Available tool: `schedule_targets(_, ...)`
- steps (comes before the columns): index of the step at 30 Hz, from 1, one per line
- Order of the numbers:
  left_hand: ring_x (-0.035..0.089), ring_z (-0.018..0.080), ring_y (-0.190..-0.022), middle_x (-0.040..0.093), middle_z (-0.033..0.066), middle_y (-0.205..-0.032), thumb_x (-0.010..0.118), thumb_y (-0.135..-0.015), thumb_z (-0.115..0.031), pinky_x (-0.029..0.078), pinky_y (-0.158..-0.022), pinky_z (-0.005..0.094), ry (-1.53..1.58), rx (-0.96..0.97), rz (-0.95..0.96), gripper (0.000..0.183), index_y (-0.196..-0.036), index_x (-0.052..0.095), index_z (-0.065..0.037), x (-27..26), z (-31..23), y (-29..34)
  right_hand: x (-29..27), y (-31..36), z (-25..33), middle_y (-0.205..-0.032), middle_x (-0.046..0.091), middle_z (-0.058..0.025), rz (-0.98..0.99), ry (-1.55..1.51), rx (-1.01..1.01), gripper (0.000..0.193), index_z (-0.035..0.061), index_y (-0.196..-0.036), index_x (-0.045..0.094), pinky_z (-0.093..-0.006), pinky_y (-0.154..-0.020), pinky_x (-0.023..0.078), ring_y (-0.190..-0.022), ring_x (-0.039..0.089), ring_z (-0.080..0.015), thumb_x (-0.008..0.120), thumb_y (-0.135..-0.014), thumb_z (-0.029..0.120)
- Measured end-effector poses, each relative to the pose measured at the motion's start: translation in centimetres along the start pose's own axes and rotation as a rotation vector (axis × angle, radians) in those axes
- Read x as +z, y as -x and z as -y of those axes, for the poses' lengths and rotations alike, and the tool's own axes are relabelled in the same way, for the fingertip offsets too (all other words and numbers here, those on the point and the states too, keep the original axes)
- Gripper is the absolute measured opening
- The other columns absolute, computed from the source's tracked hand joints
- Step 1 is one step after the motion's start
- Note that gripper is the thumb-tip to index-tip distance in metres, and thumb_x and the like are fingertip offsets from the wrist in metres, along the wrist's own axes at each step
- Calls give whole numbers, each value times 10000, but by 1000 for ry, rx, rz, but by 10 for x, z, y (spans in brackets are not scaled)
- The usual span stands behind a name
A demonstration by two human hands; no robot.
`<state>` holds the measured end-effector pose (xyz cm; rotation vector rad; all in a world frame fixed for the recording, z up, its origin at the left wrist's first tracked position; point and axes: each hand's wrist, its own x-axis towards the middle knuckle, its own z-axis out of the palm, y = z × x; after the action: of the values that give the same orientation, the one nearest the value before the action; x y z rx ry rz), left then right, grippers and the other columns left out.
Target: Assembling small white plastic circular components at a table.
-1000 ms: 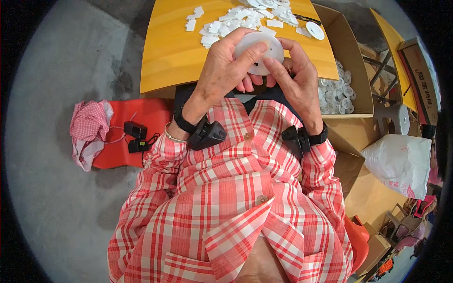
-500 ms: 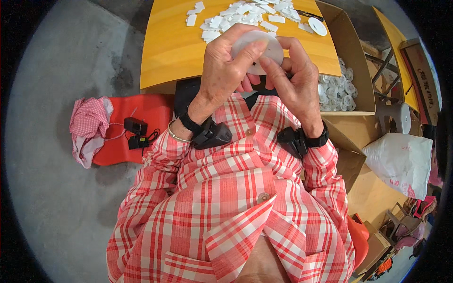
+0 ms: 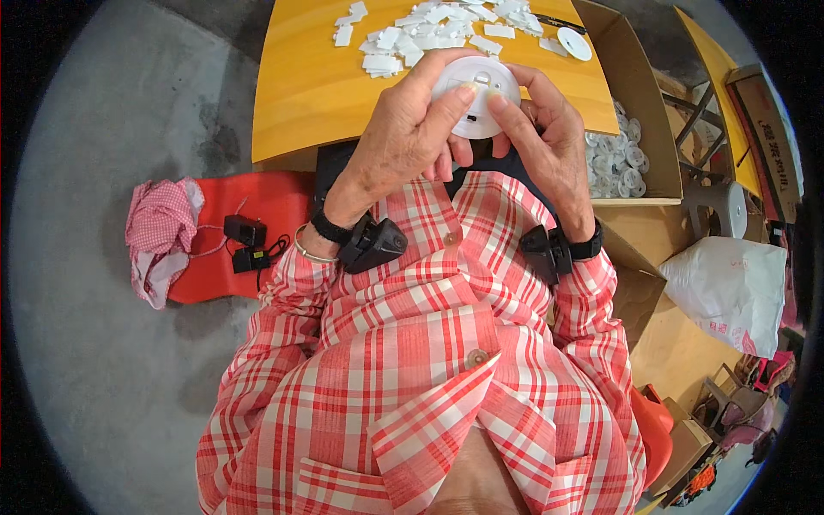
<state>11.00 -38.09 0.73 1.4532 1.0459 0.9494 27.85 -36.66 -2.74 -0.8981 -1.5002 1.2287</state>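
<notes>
A round white plastic disc point(image 3: 482, 107) is held up between my two hands at the table's near edge. Its upward face carries a small raised slot, tiny holes and a little black part near the lower rim. My left hand point(image 3: 410, 124) grips the left side, thumb pressed on the face and fingers curled behind. From the right, my right hand point(image 3: 542, 129) clasps it the same way, thumb tip near the centre. The disc's underside and most fingertips are hidden. Beyond it, a heap of flat white plastic pieces point(image 3: 429, 34) lies on the yellow table point(image 3: 300, 94).
Another white disc point(image 3: 574, 44) lies at the table's right, beside a black pen-like tool point(image 3: 558, 23). An open cardboard box point(image 3: 652, 112) holds many round white parts point(image 3: 614, 163). On a red seat point(image 3: 206, 266) at left are black adapters point(image 3: 247, 232) and checked cloth point(image 3: 159, 215).
The disc's face has tilted toward me, so its slot and holes now show. My right thumb has moved from the lower edge toward the centre.
</notes>
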Motion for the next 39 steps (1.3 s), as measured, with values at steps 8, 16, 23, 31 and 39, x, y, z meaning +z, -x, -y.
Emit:
schedule_targets(8, 531, 83, -410, 589, 82, -633, 446, -947, -199, 420, -341, 192, -36, 25, -77, 353, -1272, 422, -62, 6, 1, 5, 7, 6, 3, -582, 564, -18, -50, 36, -42, 267, -3, -1107, 530, -209, -446, 372, -489, 502, -51, 583, -888, 139)
schedule_targets(16, 551, 80, -439, 602, 94, -638, 458, -945, -186, 432, -376, 176, -7, -33, -45, 388, -1305, 389, -60, 2, 9, 5, 9, 4, -8, -615, 573, -15, -41, -49, 37, 271, 4, -1098, 542, -207, -463, 380, -507, 500, -56, 573, -904, 191)
schedule_targets(23, 572, 90, -478, 617, 104, -690, 468, -940, -152, 454, -410, 183, -21, 5, -5, 401, -1315, 359, -58, 7, 10, 7, 10, 5, -7, -613, 574, -10, -106, -21, 29, 262, 6, -1020, 567, -200, -442, 371, -490, 483, -45, 591, -895, 235)
schedule_targets(31, 579, 96, -483, 612, 100, -700, 475, -936, -141, 464, -400, 192, -51, -34, 20, 389, -1298, 364, -50, 14, 15, 3, 4, 4, -13, -579, 556, -20, -163, 27, 10, 233, 18, -896, 579, -199, -413, 358, -474, 473, -40, 614, -875, 247)
schedule_targets(39, 596, 133, -485, 607, 116, -679, 471, -911, -116, 497, -401, 236, -12, 19, -63, 368, -1261, 400, -30, 18, 21, -3, 0, -4, -12, -598, 559, -16, -125, 12, 26, 223, 26, -891, 587, -196, -424, 362, -484, 473, -40, 599, -886, 249)
